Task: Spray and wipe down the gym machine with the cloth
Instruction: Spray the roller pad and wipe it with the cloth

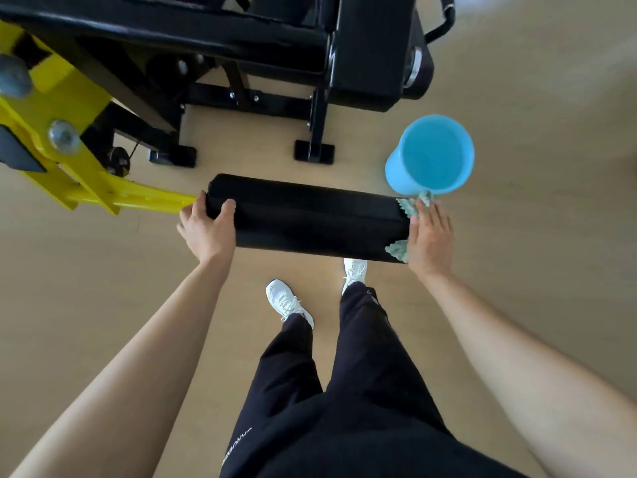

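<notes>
A black padded roller juts out from the machine's yellow arm, lying across the middle of the head view. My left hand grips the roller's left end, thumb over the top. My right hand presses a pale green cloth flat against the roller's right end face; the cloth's zigzag edges peek out above and below the fingers. No spray bottle is in view.
A light blue bucket stands on the wooden floor just beyond my right hand. The machine's black seat and frame fill the top of the view, with its feet on the floor. My legs and white shoes are below the roller.
</notes>
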Motion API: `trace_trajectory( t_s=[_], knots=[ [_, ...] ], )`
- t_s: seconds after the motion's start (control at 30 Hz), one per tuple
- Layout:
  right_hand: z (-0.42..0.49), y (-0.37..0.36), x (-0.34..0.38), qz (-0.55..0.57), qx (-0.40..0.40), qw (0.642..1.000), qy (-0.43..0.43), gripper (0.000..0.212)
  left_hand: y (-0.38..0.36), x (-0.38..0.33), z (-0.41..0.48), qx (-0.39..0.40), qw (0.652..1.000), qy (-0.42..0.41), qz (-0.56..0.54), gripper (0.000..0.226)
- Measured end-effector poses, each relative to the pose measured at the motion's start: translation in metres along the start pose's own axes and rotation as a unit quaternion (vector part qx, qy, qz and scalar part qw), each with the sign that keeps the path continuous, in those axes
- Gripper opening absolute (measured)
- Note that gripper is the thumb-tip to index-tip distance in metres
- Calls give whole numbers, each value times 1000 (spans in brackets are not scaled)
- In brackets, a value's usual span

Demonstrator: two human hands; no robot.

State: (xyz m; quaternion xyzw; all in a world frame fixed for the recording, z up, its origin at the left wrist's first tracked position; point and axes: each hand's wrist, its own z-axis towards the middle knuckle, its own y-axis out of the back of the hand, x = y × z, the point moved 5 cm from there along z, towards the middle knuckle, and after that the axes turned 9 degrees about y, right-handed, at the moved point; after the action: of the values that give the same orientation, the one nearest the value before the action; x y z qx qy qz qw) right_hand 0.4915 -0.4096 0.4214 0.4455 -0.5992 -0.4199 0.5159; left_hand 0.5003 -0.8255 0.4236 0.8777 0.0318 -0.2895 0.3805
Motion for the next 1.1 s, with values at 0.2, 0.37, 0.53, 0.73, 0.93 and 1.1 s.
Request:
trace_trajectory(
  t_s=[0.2, 0.37, 0.53, 0.73, 0.93, 1.1],
  knots=[
    [13, -17, 41, 25, 11, 998, -62, 48, 2, 12, 4, 5, 999, -41, -9, 60],
    [13, -36, 157, 40, 59, 990, 125, 57, 8, 46, -3, 45, 997, -25, -57, 56],
    [5, -69, 284, 27, 144, 945, 291, 54, 14, 62, -10, 62, 996, -14, -67, 42],
    [10, -81, 319, -47, 171, 912, 369, 62, 20, 55, -11, 60, 996, -2, -62, 30],
    [2, -51, 199, -9, 78, 974, 213, 56, 17, 43, -12, 38, 998, 30, -42, 37],
    [-3, -22, 67, -31, 69, 996, 52, 63, 14, 28, -1, 11, 999, 1, 38, 57]
  ],
)
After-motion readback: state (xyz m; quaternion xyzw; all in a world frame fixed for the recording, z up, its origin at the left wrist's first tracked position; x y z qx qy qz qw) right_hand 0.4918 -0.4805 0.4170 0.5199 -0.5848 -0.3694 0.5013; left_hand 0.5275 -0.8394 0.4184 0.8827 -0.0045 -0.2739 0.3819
